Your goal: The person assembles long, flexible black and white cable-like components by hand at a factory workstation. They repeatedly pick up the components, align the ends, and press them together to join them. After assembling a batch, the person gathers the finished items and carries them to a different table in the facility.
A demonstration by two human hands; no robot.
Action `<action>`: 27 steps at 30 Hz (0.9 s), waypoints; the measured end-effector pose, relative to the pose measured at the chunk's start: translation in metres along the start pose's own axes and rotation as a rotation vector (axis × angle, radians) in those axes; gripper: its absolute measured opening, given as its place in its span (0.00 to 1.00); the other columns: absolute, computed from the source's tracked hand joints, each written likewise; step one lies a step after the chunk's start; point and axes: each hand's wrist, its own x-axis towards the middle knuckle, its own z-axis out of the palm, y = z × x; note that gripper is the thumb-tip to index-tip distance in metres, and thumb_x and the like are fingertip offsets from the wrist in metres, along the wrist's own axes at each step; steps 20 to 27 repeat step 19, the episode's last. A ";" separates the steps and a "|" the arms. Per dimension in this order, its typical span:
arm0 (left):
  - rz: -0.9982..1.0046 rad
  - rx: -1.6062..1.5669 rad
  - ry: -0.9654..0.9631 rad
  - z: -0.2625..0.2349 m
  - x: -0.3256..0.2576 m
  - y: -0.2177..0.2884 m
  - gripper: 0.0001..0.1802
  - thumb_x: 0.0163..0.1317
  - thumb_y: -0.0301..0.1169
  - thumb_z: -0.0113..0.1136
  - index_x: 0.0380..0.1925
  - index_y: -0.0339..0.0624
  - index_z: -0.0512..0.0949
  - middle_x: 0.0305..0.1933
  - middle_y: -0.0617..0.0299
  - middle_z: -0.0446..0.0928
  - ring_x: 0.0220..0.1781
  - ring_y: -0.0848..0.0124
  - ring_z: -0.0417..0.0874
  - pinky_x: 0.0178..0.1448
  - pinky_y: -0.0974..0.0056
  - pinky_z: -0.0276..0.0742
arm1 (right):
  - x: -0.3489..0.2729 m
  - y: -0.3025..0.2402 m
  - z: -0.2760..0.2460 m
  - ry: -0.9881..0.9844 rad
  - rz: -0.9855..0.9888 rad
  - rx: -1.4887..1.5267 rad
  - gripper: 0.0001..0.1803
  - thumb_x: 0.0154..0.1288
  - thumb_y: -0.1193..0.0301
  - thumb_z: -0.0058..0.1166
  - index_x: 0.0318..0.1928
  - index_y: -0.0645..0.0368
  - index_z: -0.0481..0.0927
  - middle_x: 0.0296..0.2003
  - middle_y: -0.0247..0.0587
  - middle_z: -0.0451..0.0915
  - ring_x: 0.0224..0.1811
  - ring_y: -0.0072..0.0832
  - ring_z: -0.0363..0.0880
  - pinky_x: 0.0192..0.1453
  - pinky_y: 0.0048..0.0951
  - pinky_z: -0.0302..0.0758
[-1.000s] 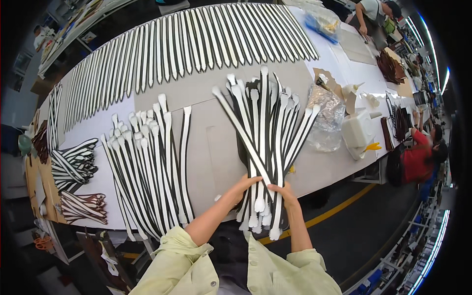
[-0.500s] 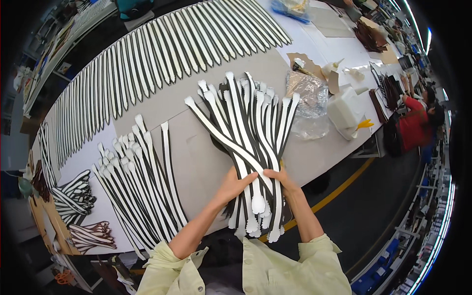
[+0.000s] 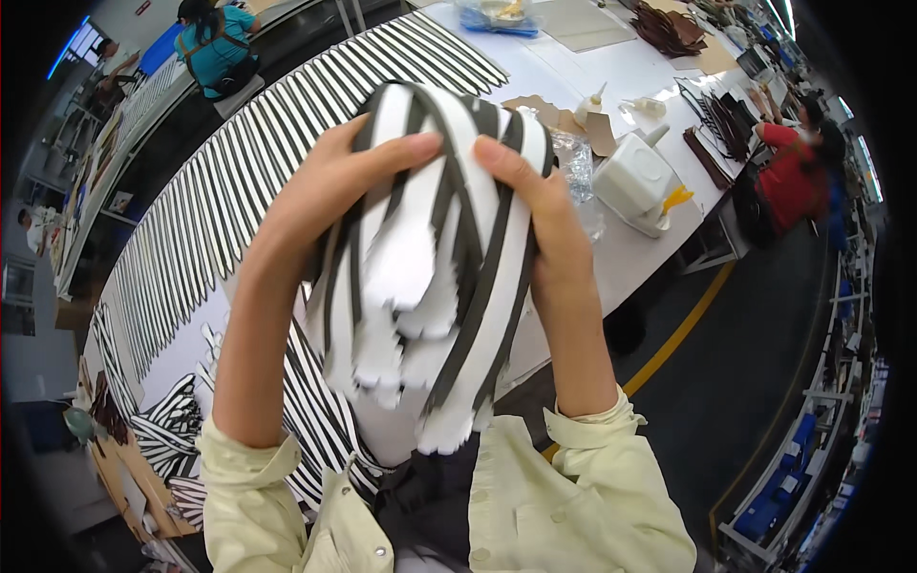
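Note:
Both of my hands grip a thick bundle of black-and-white striped straps (image 3: pixel 482 220), raised close in front of me. My left hand (image 3: pixel 330 186) wraps its left side, thumb pressed on the front. On the other side my right hand (image 3: pixel 540 196) does the same, its thumb near the middle. White ragged-edged strap ends hang down toward me; the far ends are hidden behind the bundle. Below my left forearm lies a loose group of similar straps (image 3: pixel 320 430), partly covered. A long row of straps (image 3: pixel 191 215) lies side by side along the table's far left.
At the right of the table stand a white plastic jug (image 3: pixel 630 172), a small squeeze bottle (image 3: pixel 589 103) and a clear plastic bag (image 3: pixel 576 162). Brown strips (image 3: pixel 669 33) are heaped farther back. A person in red (image 3: pixel 793 181) is at right, another in teal (image 3: pixel 218 53) at far left.
My hands have lifted the strap bundle up and closer, tilting it so its far ends are out of sight. The view has shifted, showing more of the room at left.

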 end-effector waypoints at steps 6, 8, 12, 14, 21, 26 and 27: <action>0.229 -0.016 -0.216 0.026 0.087 -0.001 0.30 0.52 0.52 0.66 0.44 0.35 0.78 0.34 0.59 0.81 0.28 0.77 0.82 0.32 0.76 0.77 | 0.046 -0.015 -0.034 0.182 -0.283 -0.078 0.20 0.56 0.69 0.65 0.47 0.67 0.79 0.38 0.41 0.82 0.34 0.26 0.82 0.38 0.23 0.79; 0.295 -0.086 -0.252 0.020 0.091 0.003 0.32 0.52 0.51 0.67 0.46 0.35 0.77 0.37 0.58 0.81 0.31 0.76 0.83 0.34 0.75 0.79 | 0.046 -0.020 -0.025 0.164 -0.327 -0.113 0.20 0.56 0.69 0.65 0.47 0.67 0.78 0.39 0.40 0.82 0.36 0.25 0.81 0.40 0.22 0.78; 0.264 0.056 -0.264 -0.008 0.105 -0.023 0.44 0.50 0.54 0.67 0.60 0.32 0.69 0.51 0.47 0.77 0.49 0.64 0.82 0.54 0.67 0.78 | 0.054 0.027 -0.011 0.279 -0.403 -0.152 0.27 0.56 0.69 0.66 0.53 0.70 0.74 0.48 0.44 0.78 0.45 0.27 0.79 0.50 0.25 0.76; 0.195 0.241 -0.258 -0.024 0.115 -0.054 0.51 0.48 0.58 0.66 0.63 0.31 0.66 0.57 0.42 0.73 0.59 0.57 0.76 0.64 0.61 0.70 | 0.067 0.080 -0.021 0.314 -0.386 -0.095 0.29 0.57 0.72 0.65 0.57 0.70 0.71 0.52 0.45 0.76 0.51 0.28 0.76 0.55 0.27 0.74; 0.055 0.489 -0.142 -0.067 0.141 -0.216 0.53 0.49 0.63 0.62 0.63 0.28 0.65 0.65 0.36 0.64 0.68 0.48 0.65 0.71 0.56 0.58 | 0.097 0.255 -0.069 0.190 -0.047 0.203 0.30 0.62 0.76 0.58 0.64 0.67 0.63 0.60 0.44 0.70 0.62 0.34 0.70 0.69 0.34 0.63; 0.055 0.489 -0.142 -0.067 0.141 -0.216 0.53 0.49 0.63 0.62 0.63 0.28 0.65 0.65 0.36 0.64 0.68 0.48 0.65 0.71 0.56 0.58 | 0.097 0.255 -0.069 0.190 -0.047 0.203 0.30 0.62 0.76 0.58 0.64 0.67 0.63 0.60 0.44 0.70 0.62 0.34 0.70 0.69 0.34 0.63; 0.055 0.489 -0.142 -0.067 0.141 -0.216 0.53 0.49 0.63 0.62 0.63 0.28 0.65 0.65 0.36 0.64 0.68 0.48 0.65 0.71 0.56 0.58 | 0.097 0.255 -0.069 0.190 -0.047 0.203 0.30 0.62 0.76 0.58 0.64 0.67 0.63 0.60 0.44 0.70 0.62 0.34 0.70 0.69 0.34 0.63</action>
